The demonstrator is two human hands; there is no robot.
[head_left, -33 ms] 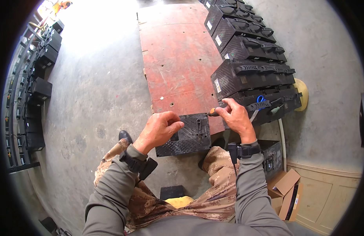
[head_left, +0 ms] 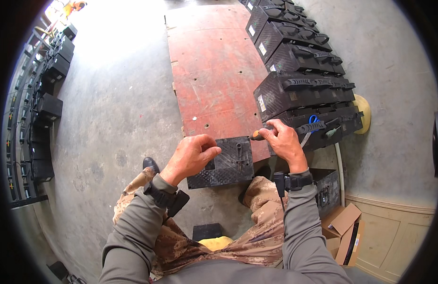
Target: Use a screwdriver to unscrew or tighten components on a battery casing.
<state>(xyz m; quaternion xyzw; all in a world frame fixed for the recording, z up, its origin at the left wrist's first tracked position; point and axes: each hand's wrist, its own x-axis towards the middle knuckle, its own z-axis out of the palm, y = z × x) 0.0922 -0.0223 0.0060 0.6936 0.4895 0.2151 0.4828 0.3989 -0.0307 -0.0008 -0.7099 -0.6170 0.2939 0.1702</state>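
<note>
Before me a black box with a textured face (head_left: 219,176) lies at the near end of a red board (head_left: 214,80). A tool with an orange and black handle, apparently a screwdriver (head_left: 256,135), is gripped in my right hand (head_left: 286,144). Its front end is at the box's far right corner. My left hand (head_left: 193,155) is at the box's left side, fingers curled and thumb against them; whatever they may hold is hidden. A dark rod-like part (head_left: 239,156) lies on the right of the box's face.
Several black cases with handles (head_left: 304,87) line the board's right side. Blue-handled scissors (head_left: 314,119) and a green-handled tool (head_left: 332,133) rest on the nearest. A black case (head_left: 327,189) and an opened cardboard box (head_left: 344,220) stand near right. At far left is a rack (head_left: 20,142).
</note>
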